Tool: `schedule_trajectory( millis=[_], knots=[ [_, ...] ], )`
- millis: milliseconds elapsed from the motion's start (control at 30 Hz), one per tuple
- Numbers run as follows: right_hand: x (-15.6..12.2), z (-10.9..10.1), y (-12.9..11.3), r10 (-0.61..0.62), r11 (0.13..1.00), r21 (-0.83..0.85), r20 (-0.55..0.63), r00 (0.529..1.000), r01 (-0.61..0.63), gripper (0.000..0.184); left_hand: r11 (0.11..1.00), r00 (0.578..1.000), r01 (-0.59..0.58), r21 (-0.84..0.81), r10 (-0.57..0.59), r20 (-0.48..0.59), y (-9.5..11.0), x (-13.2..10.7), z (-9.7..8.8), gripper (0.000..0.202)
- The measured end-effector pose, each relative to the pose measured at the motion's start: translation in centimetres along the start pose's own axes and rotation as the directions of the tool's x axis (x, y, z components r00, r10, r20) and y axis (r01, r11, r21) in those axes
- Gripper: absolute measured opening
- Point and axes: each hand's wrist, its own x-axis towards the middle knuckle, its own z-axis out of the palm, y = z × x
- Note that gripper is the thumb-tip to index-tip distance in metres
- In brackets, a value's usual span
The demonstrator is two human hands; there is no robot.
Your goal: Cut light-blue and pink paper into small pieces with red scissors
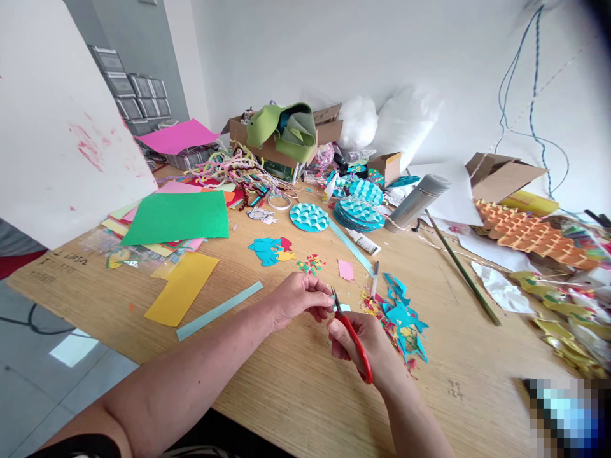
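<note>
Red-handled scissors (354, 343) are in my right hand (367, 340), fingers closed round the handles. Their blades point up and away, a little parted, close to the fingertips of my left hand (305, 298). My left thumb and fingers pinch a small blue paper piece (333, 304), mostly hidden by the fingers. A pale blue scrap (342, 308) shows just behind the scissors. Beyond my hands lie blue fish-shaped cutouts (263, 250) and a pile of tiny coloured paper bits (311, 263). Blue paper offcuts (403, 318) lie to the right of my right hand.
A pale blue strip (219, 311), yellow paper (184, 289) and green sheet (179, 217) lie left. Behind are blue scalloped discs (358, 213), a glue bottle (363, 242), a pen (375, 278) and a grey canister (420, 202). At right are a stick (461, 270) and orange egg-tray card (534, 232).
</note>
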Motion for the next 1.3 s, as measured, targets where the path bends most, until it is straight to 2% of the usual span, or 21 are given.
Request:
schedule_trajectory(
  millis=[300,1300],
  knots=[
    [0.05,-0.04,0.21,0.006,1.000,0.005,-0.005,1.000,-0.006,0.047,1.000,1.000,0.010,-0.013,-0.010,-0.012,-0.04,0.01,0.00,0.021],
    [-0.16,-0.12,-0.01,0.057,0.997,-0.052,-0.025,0.998,-0.058,0.054,1.000,1.000,0.002,-0.008,-0.003,-0.028,0.34,0.03,0.05,0.019]
  ],
)
